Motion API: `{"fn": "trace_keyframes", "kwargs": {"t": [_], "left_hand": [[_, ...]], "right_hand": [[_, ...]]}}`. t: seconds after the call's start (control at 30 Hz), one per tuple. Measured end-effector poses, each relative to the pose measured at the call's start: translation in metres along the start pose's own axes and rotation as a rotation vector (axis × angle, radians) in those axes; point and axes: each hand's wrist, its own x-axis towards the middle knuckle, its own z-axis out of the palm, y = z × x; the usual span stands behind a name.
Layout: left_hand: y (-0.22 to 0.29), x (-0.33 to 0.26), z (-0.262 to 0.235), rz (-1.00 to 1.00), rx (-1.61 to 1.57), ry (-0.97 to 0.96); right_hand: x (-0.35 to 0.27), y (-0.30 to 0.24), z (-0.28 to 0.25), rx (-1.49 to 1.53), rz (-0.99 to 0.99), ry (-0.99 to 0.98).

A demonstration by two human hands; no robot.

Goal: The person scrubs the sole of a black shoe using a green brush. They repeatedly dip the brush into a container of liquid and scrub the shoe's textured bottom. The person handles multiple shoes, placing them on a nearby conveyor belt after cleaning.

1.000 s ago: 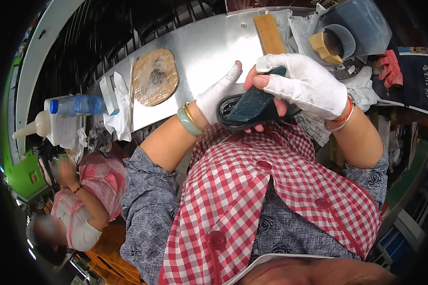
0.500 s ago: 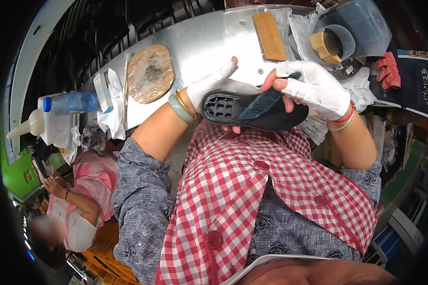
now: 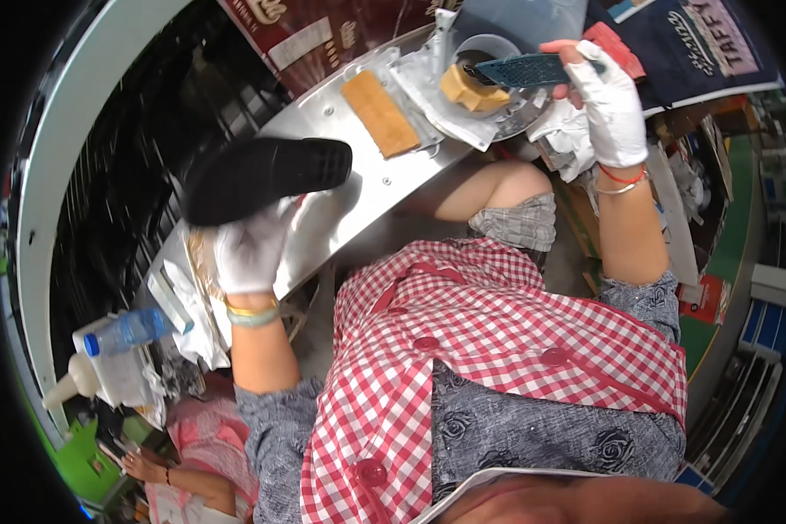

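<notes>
At the left, over the worktable, my left hand (image 3: 251,253) in a white glove is closed on a black shoe sole (image 3: 266,179). The sole lies tilted, its heel end with square hollows pointing right; motion blurs it and the hand. Up at the right, my right hand (image 3: 610,109), its white glove leaving the fingertips bare, pinches a dark teal flat strip (image 3: 526,70) with a patterned surface. The strip's left end is over or at a tan, crusted-looking piece (image 3: 473,90) beside a clear plastic cup (image 3: 495,45). Whether they touch I cannot tell.
On the metal table (image 3: 375,196) lies a tan rectangular block (image 3: 381,113). A blue water bottle (image 3: 127,332) and crumpled white paper (image 3: 203,327) are at the left. Another person's hand (image 3: 144,465) shows at the lower left. Dark printed bags are at the back.
My hands have moved apart. The sole went left with my left hand, and the teal strip went up and right to the cup in my right hand. The view has turned.
</notes>
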Motion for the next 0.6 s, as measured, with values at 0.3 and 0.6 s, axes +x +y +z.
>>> {"fn": "trace_keyframes", "kwargs": {"t": [0.3, 0.6], "left_hand": [[-0.064, -0.069, 0.009, -0.383, -0.064, 0.455], [-0.061, -0.028, 0.03, -0.332, -0.127, 0.379]], "right_hand": [[0.011, 0.026, 0.0, -0.154, 0.146, -0.006], [0.005, 0.045, 0.002, 0.273, 0.282, -0.042]]}}
